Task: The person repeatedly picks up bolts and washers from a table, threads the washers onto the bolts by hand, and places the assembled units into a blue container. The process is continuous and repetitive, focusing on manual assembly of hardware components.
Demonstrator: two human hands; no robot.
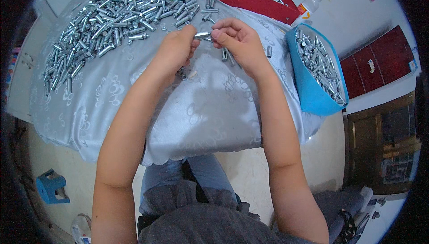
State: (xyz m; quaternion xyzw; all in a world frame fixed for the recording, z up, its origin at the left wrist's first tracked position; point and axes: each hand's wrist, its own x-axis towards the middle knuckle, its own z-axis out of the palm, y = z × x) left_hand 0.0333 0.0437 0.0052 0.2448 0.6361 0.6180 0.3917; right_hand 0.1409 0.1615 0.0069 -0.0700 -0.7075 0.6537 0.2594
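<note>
A shiny silver expansion bolt (202, 34) is held level between my two hands, above the near middle of the cloth-covered table. My left hand (177, 49) is closed round its left end, with the thumb on top. At the right end, the thumb and index finger of my right hand (241, 45) pinch it, the other fingers curled. Small metal parts (182, 73) lie on the cloth just under my left hand, partly hidden. Several loose metal sleeves (225, 55) lie below my right hand. Beyond both hands spreads a large heap of similar bolts (134, 9).
A red box (254, 0) of metal parts stands at the far right. Nearer, a blue fabric bin (308, 93) full of bolts sits at the table's right edge. A plastic bottle (309, 6) is behind it. On the floor at left is a blue stool (51, 186).
</note>
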